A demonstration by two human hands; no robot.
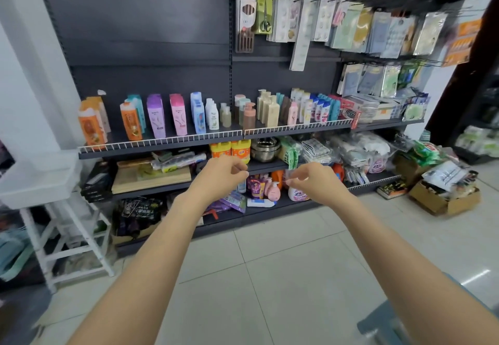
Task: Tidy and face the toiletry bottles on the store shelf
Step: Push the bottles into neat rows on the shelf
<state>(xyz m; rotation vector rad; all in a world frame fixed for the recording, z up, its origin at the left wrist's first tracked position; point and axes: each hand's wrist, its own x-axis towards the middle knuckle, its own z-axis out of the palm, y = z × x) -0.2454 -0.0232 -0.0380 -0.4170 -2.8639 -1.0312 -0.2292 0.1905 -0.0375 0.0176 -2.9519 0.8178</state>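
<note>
Two bare hands, left hand (220,173) and right hand (313,180), reach forward with loosely curled fingers, holding nothing. Toiletry bottles (178,115) stand in rows on the dark shelf (162,143) above, well apart from both hands.

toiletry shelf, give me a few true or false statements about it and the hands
1. Both hands hold bottles. False: the left hand and right hand hang in front of the lower shelves with loosely curled fingers and hold nothing.
2. A purple bottle stands just left of a pink bottle. True.
3. The toiletry shelf has a white wire rail along its front edge. True.
4. The orange bottles stand at the right end of the shelf. False: they stand at the left end.
5. The wall above the left half of the shelf is hung with packets. False: it is bare; packets hang above the right half.
</note>
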